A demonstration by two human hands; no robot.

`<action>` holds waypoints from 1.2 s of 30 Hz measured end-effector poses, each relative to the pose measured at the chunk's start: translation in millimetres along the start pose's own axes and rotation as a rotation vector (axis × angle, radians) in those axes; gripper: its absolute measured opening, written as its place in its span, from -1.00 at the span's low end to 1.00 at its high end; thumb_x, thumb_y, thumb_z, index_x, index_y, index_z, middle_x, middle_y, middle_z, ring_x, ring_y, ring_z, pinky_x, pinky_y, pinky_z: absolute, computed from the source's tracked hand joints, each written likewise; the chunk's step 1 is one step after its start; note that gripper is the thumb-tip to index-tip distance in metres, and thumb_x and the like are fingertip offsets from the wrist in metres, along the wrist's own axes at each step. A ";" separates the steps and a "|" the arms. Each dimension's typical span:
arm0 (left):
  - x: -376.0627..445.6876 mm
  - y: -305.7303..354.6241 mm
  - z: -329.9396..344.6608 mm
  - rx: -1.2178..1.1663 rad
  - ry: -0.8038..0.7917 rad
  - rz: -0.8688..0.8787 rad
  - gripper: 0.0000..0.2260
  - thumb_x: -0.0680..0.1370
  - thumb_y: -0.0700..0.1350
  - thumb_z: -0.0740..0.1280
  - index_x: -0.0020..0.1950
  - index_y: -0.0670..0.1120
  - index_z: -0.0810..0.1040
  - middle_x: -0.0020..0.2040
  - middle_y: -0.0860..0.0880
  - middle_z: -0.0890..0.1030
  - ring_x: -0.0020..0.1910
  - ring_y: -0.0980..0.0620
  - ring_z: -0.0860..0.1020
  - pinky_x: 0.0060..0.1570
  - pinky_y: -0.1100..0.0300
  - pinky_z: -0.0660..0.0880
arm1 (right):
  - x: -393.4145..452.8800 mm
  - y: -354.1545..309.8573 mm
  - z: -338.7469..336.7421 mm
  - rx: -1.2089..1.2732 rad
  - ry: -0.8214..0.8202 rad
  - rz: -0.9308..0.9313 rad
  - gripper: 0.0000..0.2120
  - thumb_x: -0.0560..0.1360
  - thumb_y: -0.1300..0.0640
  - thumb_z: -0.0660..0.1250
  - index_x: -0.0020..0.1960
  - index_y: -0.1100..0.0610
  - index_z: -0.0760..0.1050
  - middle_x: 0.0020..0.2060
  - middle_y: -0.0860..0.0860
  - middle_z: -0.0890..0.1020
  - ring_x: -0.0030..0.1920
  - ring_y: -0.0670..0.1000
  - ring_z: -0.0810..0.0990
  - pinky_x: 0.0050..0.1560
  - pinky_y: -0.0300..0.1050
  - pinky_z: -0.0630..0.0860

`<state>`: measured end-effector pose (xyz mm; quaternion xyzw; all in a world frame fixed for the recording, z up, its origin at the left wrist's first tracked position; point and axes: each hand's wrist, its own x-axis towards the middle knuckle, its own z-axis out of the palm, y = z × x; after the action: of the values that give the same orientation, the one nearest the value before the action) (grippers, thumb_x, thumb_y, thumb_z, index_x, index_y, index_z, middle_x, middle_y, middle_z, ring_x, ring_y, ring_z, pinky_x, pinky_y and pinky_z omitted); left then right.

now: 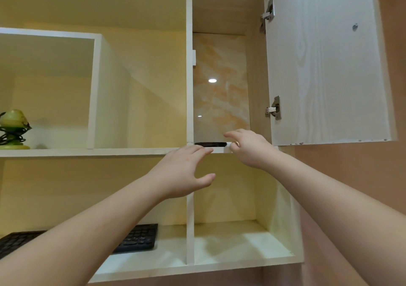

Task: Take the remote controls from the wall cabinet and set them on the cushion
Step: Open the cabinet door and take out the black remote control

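Both hands (219, 154) reach shelf w/ barely-visible dark remote (210, 144).

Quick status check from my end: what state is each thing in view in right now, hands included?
White wood-grain cabinet door: swung open to the right.
Flat black object on the open compartment's shelf: lying at the front edge, only its edge visible, not gripped.
Left hand: open, fingers spread, just below that shelf edge.
Right hand: fingers at the shelf edge beside the black object; grip unclear.
Black keyboard: lying flat on the lower shelf.
Green ornament: standing upright.
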<state>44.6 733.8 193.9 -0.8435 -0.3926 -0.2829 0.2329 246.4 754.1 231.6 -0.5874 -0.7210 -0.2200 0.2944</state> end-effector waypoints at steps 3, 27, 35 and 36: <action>3.2 -0.8 -3.8 0.021 -0.003 -0.021 -0.42 0.56 0.22 0.18 0.54 0.10 0.15 0.50 0.12 0.26 0.46 0.12 0.21 0.42 0.14 0.19 | 14.2 -0.3 -1.1 0.041 0.002 0.033 -0.56 0.58 0.09 0.01 0.44 -0.01 0.30 0.36 0.06 0.42 0.33 0.10 0.39 0.29 0.04 0.32; 18.6 -2.0 2.2 0.089 0.108 -0.111 -0.56 0.60 0.11 0.15 0.48 0.10 0.27 0.39 0.11 0.42 0.36 0.09 0.35 0.33 0.12 0.31 | 28.4 9.9 -6.8 0.195 -0.089 -0.093 -0.61 0.56 0.14 0.04 0.20 -0.04 0.57 0.03 0.04 0.59 -0.25 0.01 0.44 -0.40 -0.19 0.27; 28.4 2.0 5.1 0.060 0.148 -0.121 -0.58 0.60 0.08 0.16 0.46 0.07 0.30 0.33 0.08 0.46 0.32 0.06 0.38 0.28 0.14 0.33 | 28.3 16.1 -9.5 0.355 0.002 -0.025 -0.69 0.56 0.08 0.09 0.11 0.01 0.58 -0.15 -0.01 0.61 -0.36 -0.02 0.48 -0.37 -0.15 0.39; 29.6 2.2 5.6 0.058 0.153 -0.121 -0.58 0.60 0.08 0.16 0.46 0.07 0.30 0.33 0.08 0.45 0.31 0.06 0.38 0.27 0.14 0.33 | 29.4 13.4 -7.3 0.357 0.000 -0.016 -0.71 0.56 0.01 0.12 0.11 0.02 0.57 -0.10 0.00 0.63 -0.29 -0.01 0.53 -0.32 -0.14 0.44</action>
<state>63.7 751.7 208.9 -0.7874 -0.4318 -0.3484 0.2688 256.7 773.2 256.6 -0.5199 -0.7533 -0.0907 0.3925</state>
